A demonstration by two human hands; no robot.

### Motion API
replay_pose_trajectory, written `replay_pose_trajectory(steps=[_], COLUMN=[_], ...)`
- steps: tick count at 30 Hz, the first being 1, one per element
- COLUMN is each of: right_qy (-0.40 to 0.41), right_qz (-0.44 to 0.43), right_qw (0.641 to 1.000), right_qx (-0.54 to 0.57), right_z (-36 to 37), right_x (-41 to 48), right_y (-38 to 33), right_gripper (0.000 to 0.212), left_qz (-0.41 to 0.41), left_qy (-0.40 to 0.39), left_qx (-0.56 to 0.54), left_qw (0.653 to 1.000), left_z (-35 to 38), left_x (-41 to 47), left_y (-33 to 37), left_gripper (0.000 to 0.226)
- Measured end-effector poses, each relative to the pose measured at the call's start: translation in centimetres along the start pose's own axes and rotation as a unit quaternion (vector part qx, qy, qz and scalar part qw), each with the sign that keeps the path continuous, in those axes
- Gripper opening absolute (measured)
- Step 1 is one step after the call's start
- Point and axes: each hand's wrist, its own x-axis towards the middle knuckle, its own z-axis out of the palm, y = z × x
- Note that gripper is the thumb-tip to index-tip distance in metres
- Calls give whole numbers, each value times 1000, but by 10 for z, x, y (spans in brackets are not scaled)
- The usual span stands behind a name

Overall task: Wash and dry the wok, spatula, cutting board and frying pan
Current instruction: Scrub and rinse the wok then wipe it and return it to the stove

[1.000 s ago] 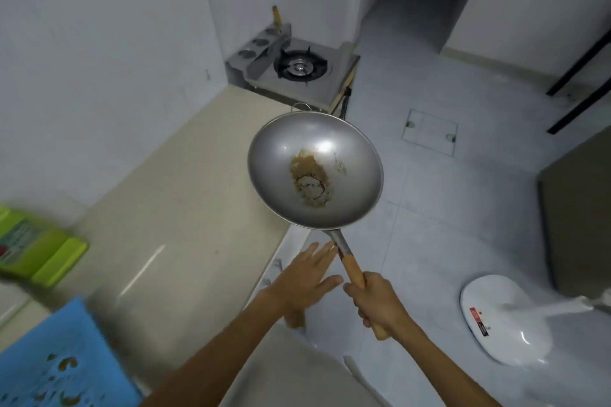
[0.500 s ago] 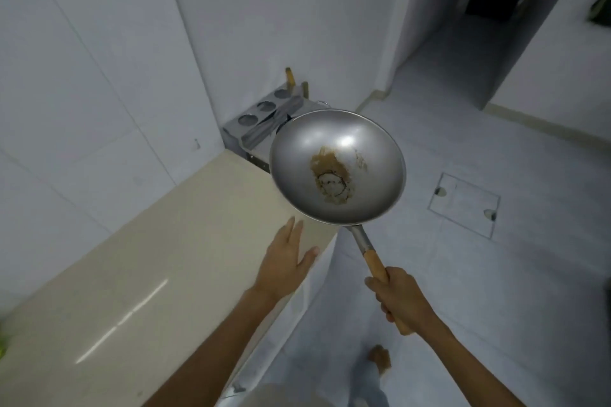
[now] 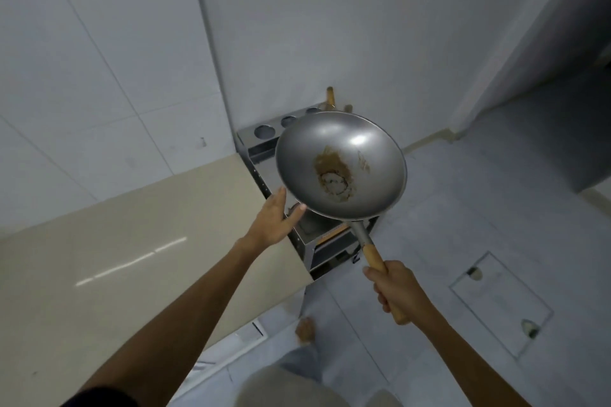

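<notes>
My right hand (image 3: 398, 292) is closest, fingers wrapped tight round the wooden handle (image 3: 373, 254) of the wok (image 3: 363, 155). My left hand (image 3: 274, 223) is stretched further out, fingers straight and holding nothing, tips right by the wok's lower left rim; honestly can't tell if they touch it. The wok's up in the air, tilted toward me, with a brown crusty patch (image 3: 334, 173) in the bottom. The beige counter (image 3: 132, 258) is under my left arm. Past the wok there's a metal stove stand (image 3: 261, 145) in the white-tiled corner.
</notes>
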Motion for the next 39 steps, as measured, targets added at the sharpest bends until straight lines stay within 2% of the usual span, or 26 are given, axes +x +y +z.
replay_pose_trajectory(steps=[4,8,13,19,31,39], right_qy=[-37,-51,-72,-100,-154,-191], right_qz=[0,5,6,13,17,-50], right_qw=[999,998,995,992,983,966], right_qx=[-10,-31,-63,-72,-95,-166], right_z=[-13,-25,-44,-65,-90,-96], right_x=[58,107,158,199,248,257], right_y=[-21,-39,-56,-59,-54,-48], right_gripper=[28,29,36,33,33,31], left_qz=[10,-57,-97,-116,-206,-236], left_qy=[12,5,-23,4,31,0], left_qx=[-29,2,60,30,25,29], left_qw=[999,998,993,993,978,971], left_z=[7,15,25,46,81,86], left_x=[44,80,119,140,152,145], left_y=[-1,-10,-11,-5,15,19], left_gripper=[64,72,78,82,87,87])
